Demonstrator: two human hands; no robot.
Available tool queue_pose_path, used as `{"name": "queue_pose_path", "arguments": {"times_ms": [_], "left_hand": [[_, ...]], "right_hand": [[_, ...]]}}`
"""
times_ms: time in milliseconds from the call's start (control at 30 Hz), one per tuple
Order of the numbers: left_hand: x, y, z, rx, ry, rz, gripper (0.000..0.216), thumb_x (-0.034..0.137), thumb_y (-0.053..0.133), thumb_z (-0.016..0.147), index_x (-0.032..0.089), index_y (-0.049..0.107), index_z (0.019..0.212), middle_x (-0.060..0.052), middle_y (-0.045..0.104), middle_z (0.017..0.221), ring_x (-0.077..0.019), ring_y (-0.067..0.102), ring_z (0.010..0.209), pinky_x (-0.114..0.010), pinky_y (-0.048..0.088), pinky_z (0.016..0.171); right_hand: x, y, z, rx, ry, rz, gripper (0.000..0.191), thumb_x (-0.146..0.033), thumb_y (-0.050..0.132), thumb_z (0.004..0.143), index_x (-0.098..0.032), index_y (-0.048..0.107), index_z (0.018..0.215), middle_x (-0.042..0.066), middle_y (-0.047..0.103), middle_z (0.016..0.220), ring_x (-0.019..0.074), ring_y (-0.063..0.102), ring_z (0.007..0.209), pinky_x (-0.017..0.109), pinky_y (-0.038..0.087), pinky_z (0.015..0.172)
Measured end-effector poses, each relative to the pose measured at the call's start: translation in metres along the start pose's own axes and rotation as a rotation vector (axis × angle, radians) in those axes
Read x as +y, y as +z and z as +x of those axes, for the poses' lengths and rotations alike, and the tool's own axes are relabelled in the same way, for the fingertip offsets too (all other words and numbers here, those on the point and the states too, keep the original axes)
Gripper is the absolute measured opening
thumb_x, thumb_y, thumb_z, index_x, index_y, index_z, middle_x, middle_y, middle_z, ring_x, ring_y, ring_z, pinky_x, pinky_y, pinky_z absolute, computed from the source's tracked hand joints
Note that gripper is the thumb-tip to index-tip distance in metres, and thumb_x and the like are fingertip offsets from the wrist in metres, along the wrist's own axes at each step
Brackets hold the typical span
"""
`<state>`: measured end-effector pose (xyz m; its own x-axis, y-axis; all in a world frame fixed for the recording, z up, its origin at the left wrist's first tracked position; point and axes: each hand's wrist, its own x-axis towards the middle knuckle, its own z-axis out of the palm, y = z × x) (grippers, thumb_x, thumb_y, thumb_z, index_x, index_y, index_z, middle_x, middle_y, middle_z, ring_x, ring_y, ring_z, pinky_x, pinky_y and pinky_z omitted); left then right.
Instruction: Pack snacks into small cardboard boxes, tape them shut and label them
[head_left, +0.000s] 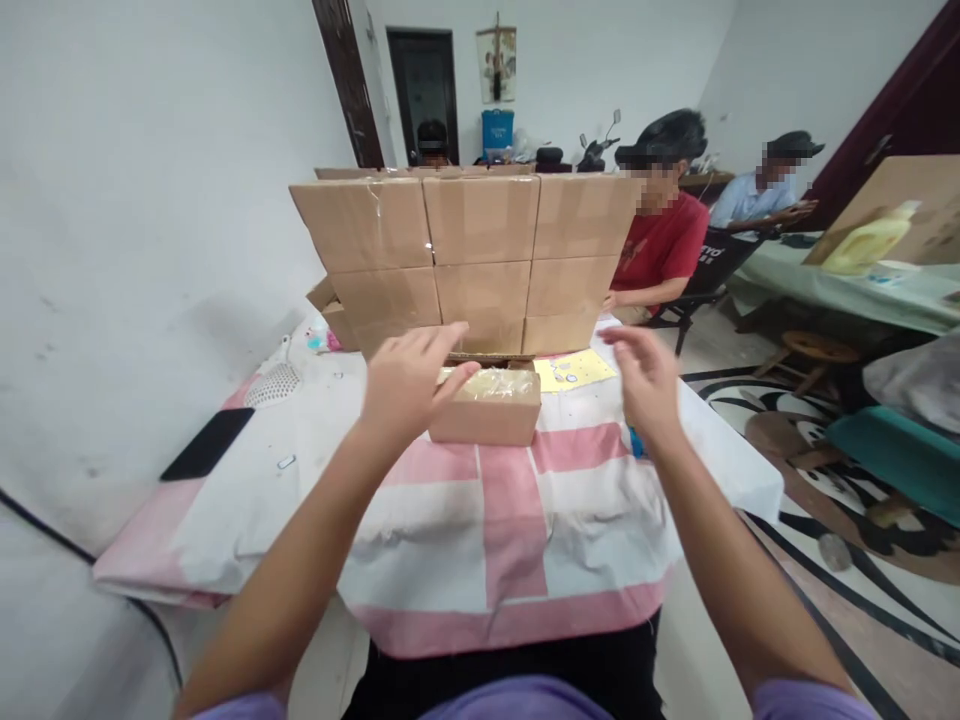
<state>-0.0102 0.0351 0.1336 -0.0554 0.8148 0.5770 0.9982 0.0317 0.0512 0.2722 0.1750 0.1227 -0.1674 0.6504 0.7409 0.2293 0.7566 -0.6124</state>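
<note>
A small brown cardboard box with shiny clear tape over its top lies on the cloth-covered table. My left hand is at the box's upper left corner, fingers stretched out and thumb apart; whether it touches the box I cannot tell. Off to the right, my right hand hovers over the table with loosely bent fingers and nothing visible in it. Under its wrist shows a bit of a blue object, mostly hidden. Behind the small box rises a stack of taped cardboard boxes.
A yellow printed sheet lies right of the small box. On the left are a black flat object and a white perforated item. A person in a red shirt sits beyond the stack's right side. The wall borders the table's left.
</note>
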Motion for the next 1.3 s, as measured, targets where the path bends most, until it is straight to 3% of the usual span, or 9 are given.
{"name": "queue_pose_path", "arguments": {"times_ms": [100, 200, 300, 400, 500, 667, 833, 1033, 1300], "left_hand": [[-0.003, 0.045, 0.016, -0.237, 0.100, 0.014, 0.063, 0.055, 0.040, 0.101, 0.021, 0.038, 0.154, -0.008, 0.044, 0.159, -0.0294, 0.034, 0.150, -0.055, 0.023, 0.123], [-0.002, 0.084, 0.007, -0.374, 0.106, -0.013, 0.070, 0.062, 0.045, 0.097, 0.021, 0.039, 0.154, -0.007, 0.043, 0.159, -0.0294, 0.038, 0.148, -0.052, 0.025, 0.123], [-0.002, 0.099, -0.012, -0.357, 0.081, -0.037, 0.068, 0.061, 0.047, 0.097, 0.023, 0.042, 0.153, -0.006, 0.044, 0.158, -0.0288, 0.039, 0.148, -0.050, 0.028, 0.123], [0.002, 0.099, -0.018, -0.323, 0.051, -0.062, 0.064, 0.060, 0.045, 0.098, 0.024, 0.046, 0.150, -0.005, 0.046, 0.156, -0.0288, 0.040, 0.147, -0.051, 0.028, 0.123], [0.011, 0.100, -0.012, -0.313, -0.002, -0.057, 0.061, 0.058, 0.045, 0.098, 0.023, 0.050, 0.148, -0.007, 0.052, 0.152, -0.0314, 0.044, 0.144, -0.054, 0.029, 0.122], [0.033, 0.104, -0.011, -0.179, -0.075, -0.031, 0.054, 0.048, 0.050, 0.097, 0.018, 0.056, 0.141, -0.016, 0.056, 0.147, -0.0377, 0.047, 0.141, -0.064, 0.030, 0.119], [0.085, 0.114, -0.051, 0.314, -0.112, -0.369, 0.022, 0.023, 0.051, 0.095, 0.025, 0.073, 0.097, -0.010, 0.075, 0.110, -0.0293, 0.064, 0.117, -0.051, 0.048, 0.105], [0.162, 0.122, -0.096, 0.008, -0.282, -0.989, 0.022, 0.036, 0.055, 0.096, 0.024, 0.074, 0.095, -0.011, 0.062, 0.130, -0.0277, 0.057, 0.127, -0.047, 0.047, 0.109], [0.181, 0.121, -0.119, 0.072, -0.511, -1.221, 0.044, 0.059, 0.057, 0.091, 0.021, 0.066, 0.074, -0.009, 0.059, 0.104, -0.0244, 0.060, 0.105, -0.035, 0.052, 0.092]], "right_hand": [[0.056, 0.038, 0.003, -0.051, 0.009, -0.149, 0.029, -0.035, 0.050, 0.093, -0.019, 0.067, 0.111, 0.014, 0.071, 0.117, 0.0287, 0.064, 0.113, 0.050, 0.048, 0.100], [0.109, 0.023, -0.007, 0.126, 0.021, -0.425, 0.038, -0.039, 0.057, 0.088, -0.018, 0.061, 0.119, 0.018, 0.062, 0.130, 0.0353, 0.052, 0.128, 0.058, 0.036, 0.111], [0.148, -0.020, -0.019, 0.217, 0.407, -0.550, 0.062, -0.045, 0.071, 0.075, -0.015, 0.053, 0.125, 0.026, 0.055, 0.135, 0.0430, 0.044, 0.133, 0.062, 0.034, 0.109], [0.172, -0.052, -0.032, 0.102, 0.862, -0.354, 0.069, -0.050, 0.080, 0.067, -0.015, 0.054, 0.121, 0.024, 0.067, 0.111, 0.0414, 0.063, 0.108, 0.055, 0.053, 0.087], [0.182, -0.068, -0.041, -0.068, 1.001, -0.058, 0.056, -0.057, 0.080, 0.069, -0.016, 0.065, 0.105, 0.016, 0.074, 0.092, 0.0313, 0.071, 0.080, 0.041, 0.058, 0.069], [0.162, -0.074, -0.046, -0.454, 0.766, 0.017, 0.042, -0.055, 0.085, 0.062, -0.017, 0.073, 0.076, 0.011, 0.075, 0.078, 0.0281, 0.070, 0.075, 0.034, 0.057, 0.066], [0.090, -0.033, -0.075, -0.247, 0.580, 0.101, 0.041, -0.057, 0.076, 0.073, -0.018, 0.069, 0.080, 0.007, 0.075, 0.076, 0.0268, 0.071, 0.070, 0.034, 0.059, 0.060], [0.008, 0.024, -0.127, -0.058, 0.400, 0.359, 0.034, -0.054, 0.062, 0.090, -0.021, 0.068, 0.095, 0.009, 0.075, 0.085, 0.0262, 0.072, 0.076, 0.038, 0.059, 0.069], [0.030, 0.030, -0.139, 0.171, 0.350, 0.227, 0.054, -0.070, 0.044, 0.093, -0.023, 0.061, 0.073, 0.006, 0.063, 0.073, 0.0228, 0.057, 0.068, 0.037, 0.049, 0.065]]}}
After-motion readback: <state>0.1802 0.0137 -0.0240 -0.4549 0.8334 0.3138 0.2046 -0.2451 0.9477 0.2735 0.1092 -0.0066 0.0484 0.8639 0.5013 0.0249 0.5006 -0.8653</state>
